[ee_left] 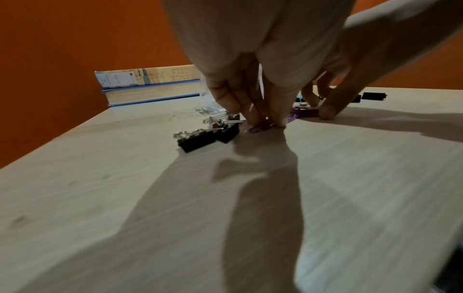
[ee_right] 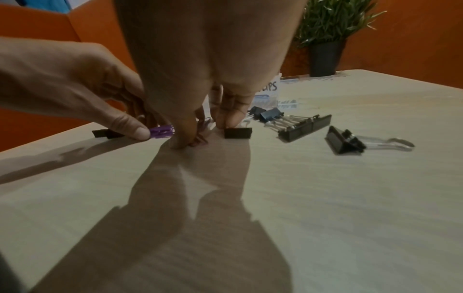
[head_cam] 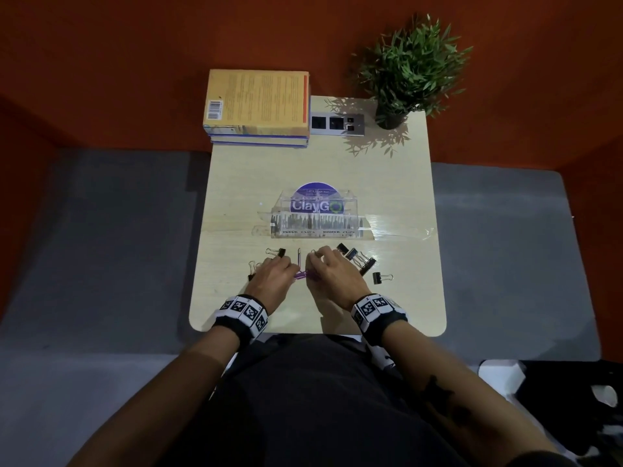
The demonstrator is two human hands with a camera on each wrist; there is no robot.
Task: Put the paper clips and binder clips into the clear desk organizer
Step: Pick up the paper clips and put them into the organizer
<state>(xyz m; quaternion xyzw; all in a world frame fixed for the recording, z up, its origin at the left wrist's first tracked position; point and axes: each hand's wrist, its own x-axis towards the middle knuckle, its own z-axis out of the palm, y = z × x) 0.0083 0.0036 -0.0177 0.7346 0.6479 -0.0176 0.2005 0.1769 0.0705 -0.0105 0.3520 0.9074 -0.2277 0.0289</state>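
the left hand (head_cam: pixel 269 277) and right hand (head_cam: pixel 332 268) cover most of the purple paper clips (head_cam: pixel 305 275) between them, so their count cannot be told, and a binder clip (head_cam: pixel 251 276) at the left hand's outer side is largely hidden under it. in the wrist views both palms are cut off by the top edge and the clips under the fingertips (ee_right: pixel 181 143) are blurred. the handwritten labels on the clear desk organizer (head_cam: pixel 317 214) are too small to read with certainty, and its contents cannot be made out.

Purple paper clips (head_cam: pixel 303 275), black binder clips (head_cam: pixel 365 264)
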